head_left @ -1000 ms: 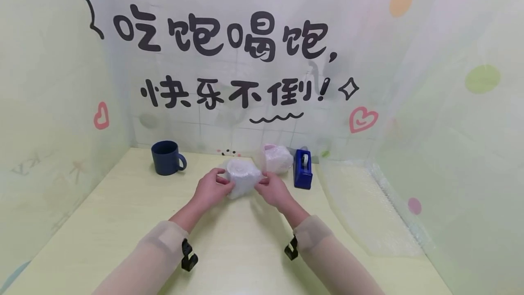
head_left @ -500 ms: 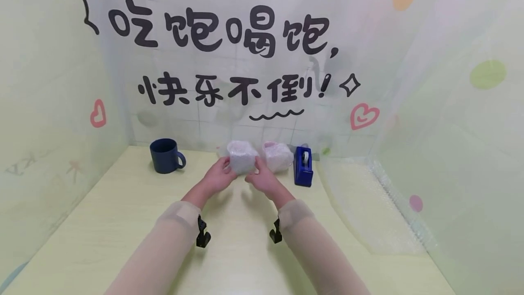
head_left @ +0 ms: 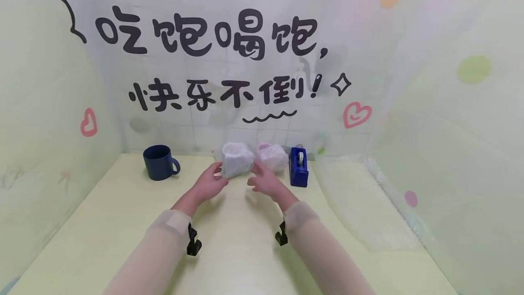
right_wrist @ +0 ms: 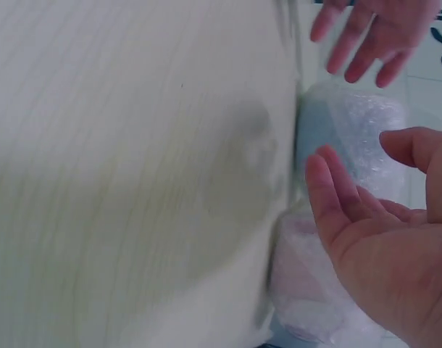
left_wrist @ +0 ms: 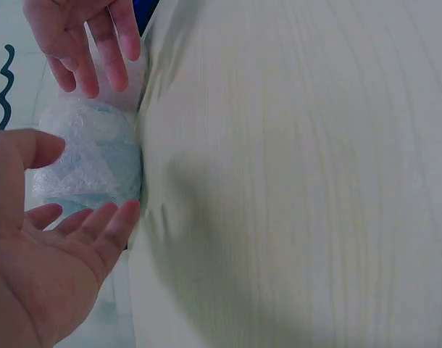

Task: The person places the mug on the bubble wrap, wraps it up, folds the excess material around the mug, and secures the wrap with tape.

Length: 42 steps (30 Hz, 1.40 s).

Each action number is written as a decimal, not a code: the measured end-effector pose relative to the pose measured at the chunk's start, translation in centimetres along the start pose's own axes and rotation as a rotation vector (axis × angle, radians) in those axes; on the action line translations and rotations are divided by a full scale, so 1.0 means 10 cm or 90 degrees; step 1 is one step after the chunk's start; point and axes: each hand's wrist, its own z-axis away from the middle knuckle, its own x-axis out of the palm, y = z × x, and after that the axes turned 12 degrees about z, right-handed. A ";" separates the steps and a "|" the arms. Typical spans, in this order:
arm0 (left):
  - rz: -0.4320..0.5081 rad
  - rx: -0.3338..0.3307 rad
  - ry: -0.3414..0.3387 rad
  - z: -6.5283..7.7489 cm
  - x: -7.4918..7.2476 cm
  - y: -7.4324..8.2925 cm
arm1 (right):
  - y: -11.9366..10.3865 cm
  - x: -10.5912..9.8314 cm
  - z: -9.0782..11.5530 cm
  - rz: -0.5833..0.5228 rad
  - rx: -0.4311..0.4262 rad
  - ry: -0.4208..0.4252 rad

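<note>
- A pale tabletop (head_left: 233, 249) is backed by a lettered wall (head_left: 229, 129).
- On it, near the wall, a bluish wrapped bundle (head_left: 237, 160) is set.
- The bundle is flanked by the left hand (head_left: 209, 185) and right hand (head_left: 269, 182), fingers slightly spread; whether it is touched cannot be told.
- Right of the bundle, a pinkish bundle (head_left: 274, 157), tape dispenser (head_left: 299, 170) and bubble wrap (head_left: 364, 208) are placed; left of it, a mug (head_left: 157, 164).

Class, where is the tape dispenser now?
In the head view, the tape dispenser stands right of centre near the back wall, between the pinkish bundle and the bubble-wrap sheet.
</note>
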 end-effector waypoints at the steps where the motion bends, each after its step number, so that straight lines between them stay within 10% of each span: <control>1: -0.023 0.014 0.000 0.04 -0.02 -0.03 | 0.00 -0.04 0.04 0.024 0.002 0.005; 11: -0.250 0.220 -0.064 0.60 -0.15 -0.05 | 0.15 -0.95 0.78 0.252 0.037 0.125; 20: -0.274 0.237 -0.081 0.97 -0.13 -0.05 | 0.84 -1.66 1.48 0.446 0.159 0.152; 27: -0.263 0.250 -0.072 1.08 -0.11 -0.09 | 1.18 -1.72 1.64 0.460 0.265 0.103; 42: -0.259 0.252 -0.060 1.14 -0.12 -0.11 | 1.25 -1.71 1.66 0.514 0.199 0.165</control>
